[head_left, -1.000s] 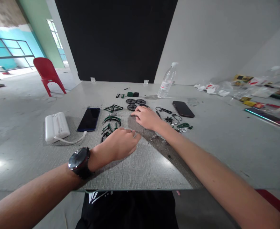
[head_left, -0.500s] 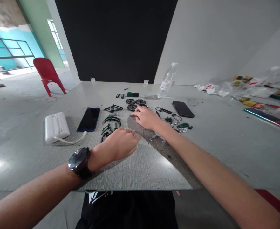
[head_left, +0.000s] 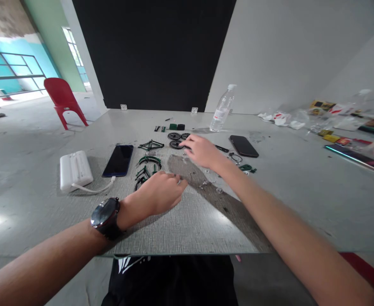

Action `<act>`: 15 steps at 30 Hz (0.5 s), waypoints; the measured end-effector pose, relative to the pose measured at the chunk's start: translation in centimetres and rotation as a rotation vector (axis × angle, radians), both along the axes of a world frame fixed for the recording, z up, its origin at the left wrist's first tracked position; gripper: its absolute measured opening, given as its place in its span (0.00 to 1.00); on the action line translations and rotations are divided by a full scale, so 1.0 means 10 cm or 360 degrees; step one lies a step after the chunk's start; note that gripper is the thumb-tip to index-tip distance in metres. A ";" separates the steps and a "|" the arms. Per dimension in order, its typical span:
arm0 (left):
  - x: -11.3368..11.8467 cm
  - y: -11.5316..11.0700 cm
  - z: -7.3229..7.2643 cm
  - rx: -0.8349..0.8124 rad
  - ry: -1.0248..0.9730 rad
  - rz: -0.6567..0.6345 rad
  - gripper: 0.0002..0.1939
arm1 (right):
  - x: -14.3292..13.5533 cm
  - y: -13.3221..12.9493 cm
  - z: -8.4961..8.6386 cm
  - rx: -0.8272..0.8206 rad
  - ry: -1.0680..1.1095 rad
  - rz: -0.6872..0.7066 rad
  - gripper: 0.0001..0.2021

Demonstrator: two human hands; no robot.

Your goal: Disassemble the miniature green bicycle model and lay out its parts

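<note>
My left hand (head_left: pixel 159 193), with a dark watch (head_left: pixel 105 216) on its wrist, rests on the grey table (head_left: pixel 189 229). Its fingers are curled and pinch a small silvery part (head_left: pixel 179 181). My right hand (head_left: pixel 202 152) hovers farther back with its fingers stretched left, tips over the black toy wheels (head_left: pixel 175 136); nothing shows in it. Left of the hands lie a green miniature bicycle frame (head_left: pixel 151 145), green fenders (head_left: pixel 149 160) and small green pieces (head_left: pixel 142 173).
A dark phone (head_left: pixel 119 159) and a white power bank (head_left: pixel 75 170) with a cable lie at left. A black phone (head_left: pixel 243 145), a key ring (head_left: pixel 236 158), green bits (head_left: pixel 246 168) and loose screws (head_left: pixel 218 190) lie at right. Behind stands a water bottle (head_left: pixel 221 108). A red chair (head_left: pixel 62 100) is far left.
My right hand has lifted off the table and moved back and slightly right, toward the wheels. My left hand has stayed where it was.
</note>
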State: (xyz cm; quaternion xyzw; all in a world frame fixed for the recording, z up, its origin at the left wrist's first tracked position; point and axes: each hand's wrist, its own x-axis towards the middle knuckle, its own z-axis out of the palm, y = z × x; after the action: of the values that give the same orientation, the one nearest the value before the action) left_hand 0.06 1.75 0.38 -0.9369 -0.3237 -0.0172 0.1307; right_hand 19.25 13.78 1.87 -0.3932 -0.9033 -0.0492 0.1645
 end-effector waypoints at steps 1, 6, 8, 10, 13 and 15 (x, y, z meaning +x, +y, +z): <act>0.00 0.00 0.00 0.0000 -0.0002 -0.0002 0.10 | 0.07 -0.01 0.07 0.0007 0.0066 -0.0038 0.18; 0.00 0.00 0.01 -0.0033 0.0018 0.0019 0.09 | 0.63 0.03 0.23 -0.0269 0.0166 -0.0369 0.18; 0.00 0.00 0.01 -0.0054 0.0022 0.0030 0.09 | 0.87 0.09 0.19 -0.0357 0.0125 -0.0456 0.17; 0.00 0.00 0.01 -0.0061 0.0013 0.0034 0.09 | 1.06 0.14 0.15 -0.0426 0.0047 -0.0520 0.14; -0.01 0.00 0.01 -0.0061 -0.0019 0.0028 0.09 | 1.21 0.19 0.12 -0.0617 -0.0054 -0.0608 0.13; -0.01 -0.01 0.00 -0.0060 -0.0028 0.0022 0.10 | 1.25 0.21 0.12 -0.0726 -0.0105 -0.0643 0.13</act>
State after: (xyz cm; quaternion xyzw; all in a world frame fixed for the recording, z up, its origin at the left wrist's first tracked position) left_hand -0.05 1.66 0.43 -0.9367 -0.3317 -0.0184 0.1104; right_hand 31.71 15.87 3.08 -0.5898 -0.7994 0.1103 0.0296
